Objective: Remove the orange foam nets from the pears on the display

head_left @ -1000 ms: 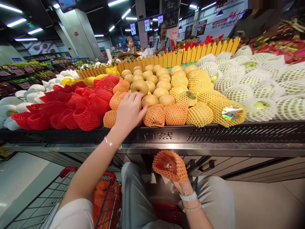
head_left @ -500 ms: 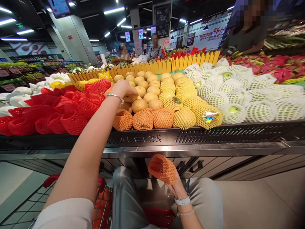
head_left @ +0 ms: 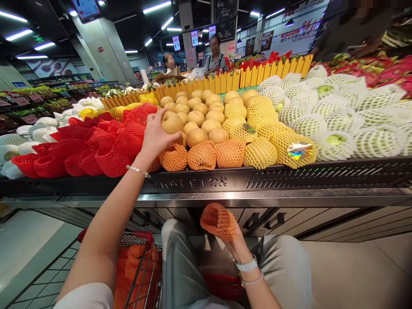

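My left hand (head_left: 156, 134) grips a round yellow-brown pear (head_left: 172, 122), fingers curled over its far side and thumb below. Around it on the display lie several bare pears (head_left: 197, 116) of the same sort, with a front row in orange foam nets (head_left: 202, 155). Lower down, in front of the stand, an orange foam net sleeve (head_left: 219, 222) is held in my right hand (head_left: 237, 242). The sleeve's open mouth faces up and left and I see no fruit inside. Most of the right fingers are hidden behind it.
Red-netted fruit (head_left: 111, 148) is heaped to the left; yellow-netted (head_left: 260, 153) and white-netted fruit (head_left: 336, 143) lie to the right. A black rim (head_left: 283, 180) edges the stand. At lower left stands a wire shopping cart (head_left: 138, 274) with orange nets inside. People stand beyond the display.
My left hand has drawn back slightly towards me and lifted a pear from the pile, now plainly seen in its fingers. The right hand keeps the sleeve in nearly the same place.
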`<state>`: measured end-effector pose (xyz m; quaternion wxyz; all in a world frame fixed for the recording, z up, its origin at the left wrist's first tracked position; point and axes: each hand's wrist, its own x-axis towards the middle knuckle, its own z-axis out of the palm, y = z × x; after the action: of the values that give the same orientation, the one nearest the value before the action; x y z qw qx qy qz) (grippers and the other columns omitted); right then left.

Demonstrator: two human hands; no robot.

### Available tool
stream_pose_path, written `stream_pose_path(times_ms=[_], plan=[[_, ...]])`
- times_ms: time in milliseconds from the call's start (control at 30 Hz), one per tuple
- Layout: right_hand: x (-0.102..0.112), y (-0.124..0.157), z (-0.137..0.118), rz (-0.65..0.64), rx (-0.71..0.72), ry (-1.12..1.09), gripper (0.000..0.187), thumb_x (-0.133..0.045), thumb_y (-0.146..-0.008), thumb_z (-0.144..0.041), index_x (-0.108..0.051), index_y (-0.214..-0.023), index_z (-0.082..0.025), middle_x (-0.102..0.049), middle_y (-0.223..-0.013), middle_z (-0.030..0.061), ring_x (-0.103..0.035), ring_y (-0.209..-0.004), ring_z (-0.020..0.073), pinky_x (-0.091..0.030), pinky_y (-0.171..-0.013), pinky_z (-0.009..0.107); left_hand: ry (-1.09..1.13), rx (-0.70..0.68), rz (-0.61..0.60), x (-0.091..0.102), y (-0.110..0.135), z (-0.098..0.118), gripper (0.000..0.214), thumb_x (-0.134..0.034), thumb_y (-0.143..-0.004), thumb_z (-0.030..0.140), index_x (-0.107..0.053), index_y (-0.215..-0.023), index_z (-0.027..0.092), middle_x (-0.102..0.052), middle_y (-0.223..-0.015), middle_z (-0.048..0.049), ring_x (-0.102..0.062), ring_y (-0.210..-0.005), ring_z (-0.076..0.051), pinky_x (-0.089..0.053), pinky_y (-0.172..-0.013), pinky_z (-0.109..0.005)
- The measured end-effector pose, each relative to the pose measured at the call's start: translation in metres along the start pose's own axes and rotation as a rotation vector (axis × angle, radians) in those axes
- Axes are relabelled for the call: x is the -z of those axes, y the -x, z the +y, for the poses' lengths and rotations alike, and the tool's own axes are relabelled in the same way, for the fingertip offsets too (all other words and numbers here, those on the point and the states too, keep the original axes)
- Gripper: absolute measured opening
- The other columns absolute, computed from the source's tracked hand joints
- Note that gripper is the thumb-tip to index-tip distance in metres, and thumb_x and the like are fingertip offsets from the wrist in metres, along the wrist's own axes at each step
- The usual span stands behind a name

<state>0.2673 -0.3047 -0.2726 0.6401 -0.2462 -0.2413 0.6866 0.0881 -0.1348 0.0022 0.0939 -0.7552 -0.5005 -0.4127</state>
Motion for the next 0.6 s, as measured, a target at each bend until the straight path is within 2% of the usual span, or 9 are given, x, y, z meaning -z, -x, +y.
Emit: stream_pose_path(times_ms=[100,167,267,300,367,400,467,533,600], plan=[[0.006,-0.001,-0.007,0.037,0.075,0.128,0.051,-0.081,-0.064,-0.044,-0.067,-0.109,-0.024,-0.070,-0.112,0.0098,-0.065,-0.106,0.0289,-0.049,-0.096,0.051,0.146,-0.124,0.245,0.019,0.022,0.006,0.080,-0.079,-0.063,0.043,-0.041,-0.130,0.022,-0.047,-0.132,-0.0100,-0.043,-0.125,-0.032,-0.033,-0.108,-0.048],[0.010,-0.002,-0.014,0.062,0.141,0.280,0.053,-0.084,-0.059,-0.041,-0.069,-0.106,-0.021,-0.072,-0.107,0.0107,-0.066,-0.104,0.0304,-0.050,-0.096,0.050,0.208,-0.192,0.311,0.029,0.046,0.012,0.085,-0.081,-0.059,0.045,-0.041,-0.130,0.023,-0.046,-0.132,-0.0087,-0.042,-0.126,-0.032,-0.033,-0.108,-0.048],[0.014,-0.001,-0.023,0.095,0.231,0.469,0.050,-0.082,-0.062,-0.040,-0.070,-0.106,-0.021,-0.071,-0.107,0.0104,-0.065,-0.105,0.0307,-0.051,-0.097,0.047,0.319,-0.239,0.318,0.023,0.104,0.018,0.094,-0.084,-0.051,0.049,-0.042,-0.131,0.025,-0.048,-0.128,-0.0085,-0.046,-0.121,-0.032,-0.037,-0.104,-0.050],[0.015,0.000,-0.025,0.090,0.245,0.506,0.047,-0.079,-0.065,-0.041,-0.070,-0.106,-0.021,-0.072,-0.107,0.0104,-0.066,-0.104,0.0304,-0.052,-0.096,0.046,0.387,-0.249,0.287,0.015,0.127,0.018,0.096,-0.084,-0.050,0.051,-0.042,-0.132,0.025,-0.049,-0.126,-0.0087,-0.049,-0.117,-0.032,-0.039,-0.101,-0.051],[0.015,0.004,-0.024,0.047,0.246,0.565,0.041,-0.076,-0.068,-0.044,-0.073,-0.100,-0.019,-0.073,-0.102,0.0116,-0.068,-0.098,0.0309,-0.054,-0.092,0.046,0.551,-0.265,0.148,-0.006,0.174,0.018,0.092,-0.081,-0.051,0.056,-0.044,-0.130,0.025,-0.053,-0.121,-0.0096,-0.052,-0.111,-0.031,-0.044,-0.095,-0.049],[0.015,0.006,-0.021,0.019,0.250,0.607,0.038,-0.075,-0.068,-0.045,-0.074,-0.096,-0.019,-0.073,-0.100,0.0124,-0.068,-0.096,0.0313,-0.054,-0.091,0.045,0.632,-0.228,0.104,-0.018,0.195,0.017,0.086,-0.078,-0.056,0.056,-0.045,-0.129,0.025,-0.053,-0.120,-0.0102,-0.053,-0.110,-0.030,-0.046,-0.093,-0.047],[0.013,0.008,-0.013,-0.035,0.272,0.697,0.034,-0.071,-0.072,-0.046,-0.074,-0.092,-0.019,-0.074,-0.097,0.0125,-0.068,-0.096,0.0304,-0.054,-0.092,0.045,0.783,-0.014,0.013,-0.039,0.230,0.015,0.082,-0.075,-0.059,0.058,-0.046,-0.128,0.025,-0.053,-0.120,-0.0109,-0.055,-0.108,-0.029,-0.049,-0.089,-0.043],[0.008,0.008,-0.003,-0.072,0.300,0.764,0.034,-0.058,-0.083,-0.047,-0.072,-0.097,-0.020,-0.073,-0.096,0.0108,-0.067,-0.101,0.0275,-0.052,-0.093,0.044,0.891,0.272,-0.022,-0.054,0.251,0.012,0.077,-0.072,-0.061,0.060,-0.048,-0.125,0.024,-0.054,-0.121,-0.0107,-0.056,-0.108,-0.029,-0.050,-0.087,-0.039],[0.001,0.006,0.006,-0.114,0.324,0.817,0.035,-0.048,-0.089,-0.045,-0.069,-0.106,-0.022,-0.072,-0.096,0.0091,-0.065,-0.105,0.0249,-0.051,-0.095,0.044,0.974,0.524,-0.040,-0.064,0.261,0.011,0.076,-0.069,-0.063,0.062,-0.049,-0.125,0.023,-0.054,-0.124,-0.0107,-0.055,-0.113,-0.030,-0.048,-0.092,-0.039]])
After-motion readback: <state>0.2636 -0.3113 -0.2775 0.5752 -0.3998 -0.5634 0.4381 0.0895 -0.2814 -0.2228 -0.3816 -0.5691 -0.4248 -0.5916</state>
